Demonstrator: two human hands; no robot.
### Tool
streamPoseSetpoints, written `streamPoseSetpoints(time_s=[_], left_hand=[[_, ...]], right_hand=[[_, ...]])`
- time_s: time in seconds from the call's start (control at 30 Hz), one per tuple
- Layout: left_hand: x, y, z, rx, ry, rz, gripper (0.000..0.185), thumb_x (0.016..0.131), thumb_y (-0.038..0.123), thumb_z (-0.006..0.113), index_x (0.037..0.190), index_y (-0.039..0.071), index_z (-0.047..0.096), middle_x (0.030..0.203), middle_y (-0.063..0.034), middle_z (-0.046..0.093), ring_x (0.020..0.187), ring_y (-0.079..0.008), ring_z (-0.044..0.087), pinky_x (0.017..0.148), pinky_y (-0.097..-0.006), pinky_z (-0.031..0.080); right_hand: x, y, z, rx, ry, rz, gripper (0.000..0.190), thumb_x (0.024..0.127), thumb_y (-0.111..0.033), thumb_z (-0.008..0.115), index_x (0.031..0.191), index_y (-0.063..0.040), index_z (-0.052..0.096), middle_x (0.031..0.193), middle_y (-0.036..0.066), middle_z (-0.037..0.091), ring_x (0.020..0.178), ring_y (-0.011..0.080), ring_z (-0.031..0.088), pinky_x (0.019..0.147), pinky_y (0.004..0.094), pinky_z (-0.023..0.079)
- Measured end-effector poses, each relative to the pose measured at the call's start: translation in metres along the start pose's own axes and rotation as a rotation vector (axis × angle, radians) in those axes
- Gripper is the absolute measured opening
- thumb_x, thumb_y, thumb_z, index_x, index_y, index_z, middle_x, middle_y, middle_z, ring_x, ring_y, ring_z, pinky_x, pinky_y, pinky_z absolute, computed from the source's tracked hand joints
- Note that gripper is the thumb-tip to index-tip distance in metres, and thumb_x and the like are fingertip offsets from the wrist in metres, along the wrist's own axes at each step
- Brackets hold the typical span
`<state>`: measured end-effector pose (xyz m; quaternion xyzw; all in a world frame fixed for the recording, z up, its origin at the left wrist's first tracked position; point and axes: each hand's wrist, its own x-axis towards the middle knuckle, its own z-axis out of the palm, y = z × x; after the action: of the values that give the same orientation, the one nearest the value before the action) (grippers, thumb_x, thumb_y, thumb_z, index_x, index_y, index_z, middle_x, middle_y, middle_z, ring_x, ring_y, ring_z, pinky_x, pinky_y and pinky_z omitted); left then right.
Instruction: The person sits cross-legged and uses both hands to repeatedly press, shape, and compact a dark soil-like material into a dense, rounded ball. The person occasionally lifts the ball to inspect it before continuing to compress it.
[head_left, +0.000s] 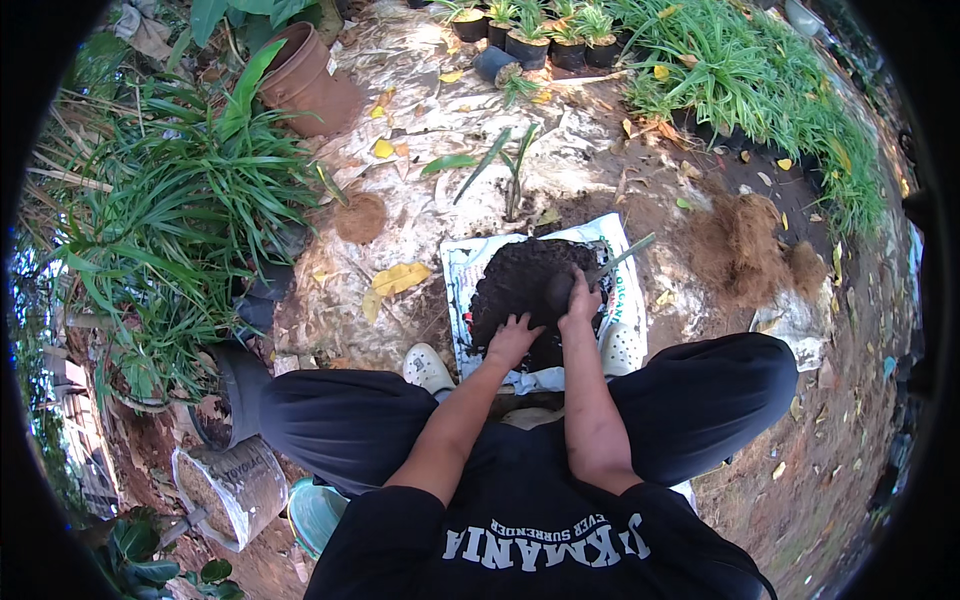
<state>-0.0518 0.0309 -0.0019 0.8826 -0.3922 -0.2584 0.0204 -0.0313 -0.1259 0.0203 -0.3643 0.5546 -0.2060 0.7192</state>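
Note:
My right hand (579, 300) is closed round a dark ball of soil (559, 291) at the root end of a plant cutting, whose green stem (630, 253) points up and to the right. With fingers spread, my left hand (514, 339) rests on the heap of dark soil (506, 281), its fingertips partly in it. The soil lies on a flattened white printed sack (452, 274) between my feet. Beyond the sack, a small leafy plant (514, 176) stands upright, with a loose long leaf (482, 165) beside it.
A fibre-wrapped ball (361, 217) with a leaf lies left of the sack. Loose brown coconut fibre (739, 240) is heaped at the right. A brown plastic pot (304, 75) lies tilted at the upper left. Small potted plants (529, 49) stand at the top; a cut container (244, 487) is lower left.

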Motion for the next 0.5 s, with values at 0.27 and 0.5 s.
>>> streamPoseSetpoints(time_s=[0.27,0.5], left_hand=[[0.014,-0.028,0.022,-0.278,0.211,-0.004,0.033,0.082,0.007,0.067,0.115,0.009,0.067,0.117,-0.0153,0.064,0.108,-0.0356,0.060,0.090,-0.0396,0.052],[0.034,-0.039,-0.001,-1.724,0.367,-0.347,0.025,0.089,0.007,0.069,0.112,-0.002,0.065,0.102,-0.0113,0.069,0.090,-0.0212,0.068,0.083,-0.0347,0.057]], right_hand=[[0.006,0.002,-0.002,-0.039,0.030,0.046,0.073,0.075,-0.027,0.080,0.134,0.002,0.050,0.124,0.015,0.059,0.107,0.0256,0.059,0.096,0.0376,0.045],[0.004,0.004,0.003,0.056,-0.118,0.079,0.071,0.076,-0.025,0.079,0.136,-0.001,0.050,0.121,0.012,0.059,0.104,0.0243,0.060,0.091,0.0391,0.049]])
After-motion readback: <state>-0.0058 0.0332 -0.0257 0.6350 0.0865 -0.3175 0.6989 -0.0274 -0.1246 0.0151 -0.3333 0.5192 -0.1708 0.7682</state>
